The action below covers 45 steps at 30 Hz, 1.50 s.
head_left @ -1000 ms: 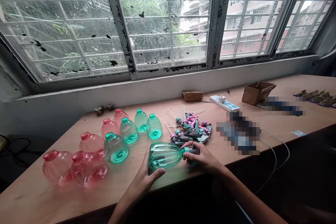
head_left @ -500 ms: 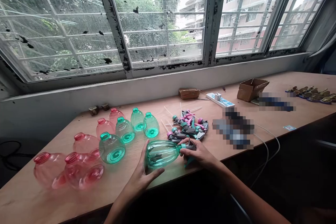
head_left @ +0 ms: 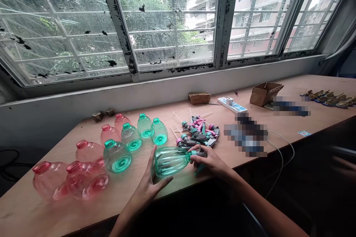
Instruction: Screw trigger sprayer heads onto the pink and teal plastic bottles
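Note:
A green see-through plastic bottle [head_left: 171, 160] lies on its side near the front edge of the wooden table [head_left: 211, 189]. My left hand [head_left: 148, 189] cups its base, thumb and fingers wrapped round it. My right hand [head_left: 210, 162] is closed round the spray trigger head at the bottle's neck. Just behind lies a pile of pink and green trigger heads [head_left: 198, 134] with thin dip tubes.
Several green bottles [head_left: 130, 142] and pink bottles [head_left: 83, 172] stand to the left. Further right lie a small brown box [head_left: 199, 97], a power strip [head_left: 232, 104], an open cardboard box [head_left: 265, 93], white cables [head_left: 283, 155] and gold-coloured parts [head_left: 329, 98]. A barred window runs behind.
Both hands stay on the green bottle and its trigger head. The view has shifted slightly, so everything sits a little further left and up in the picture.

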{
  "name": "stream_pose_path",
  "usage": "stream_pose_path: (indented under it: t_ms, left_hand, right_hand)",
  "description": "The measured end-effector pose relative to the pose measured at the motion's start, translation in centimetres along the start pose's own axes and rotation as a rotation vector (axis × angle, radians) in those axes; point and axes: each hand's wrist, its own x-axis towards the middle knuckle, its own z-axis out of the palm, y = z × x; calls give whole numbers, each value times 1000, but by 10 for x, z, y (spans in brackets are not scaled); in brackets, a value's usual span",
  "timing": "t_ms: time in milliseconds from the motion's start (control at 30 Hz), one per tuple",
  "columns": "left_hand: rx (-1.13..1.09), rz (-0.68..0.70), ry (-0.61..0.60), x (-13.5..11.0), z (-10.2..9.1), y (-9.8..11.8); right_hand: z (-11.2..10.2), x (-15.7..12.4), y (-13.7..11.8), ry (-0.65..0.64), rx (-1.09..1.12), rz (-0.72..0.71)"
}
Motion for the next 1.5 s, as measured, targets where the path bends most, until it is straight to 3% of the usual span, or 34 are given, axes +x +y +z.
stream_pose_path:
  t_ms: [1500]
  left_hand:
    - [43,32,-5,-1,-2,-9]
  right_hand:
    - [2,-2,2,26,-9,24]
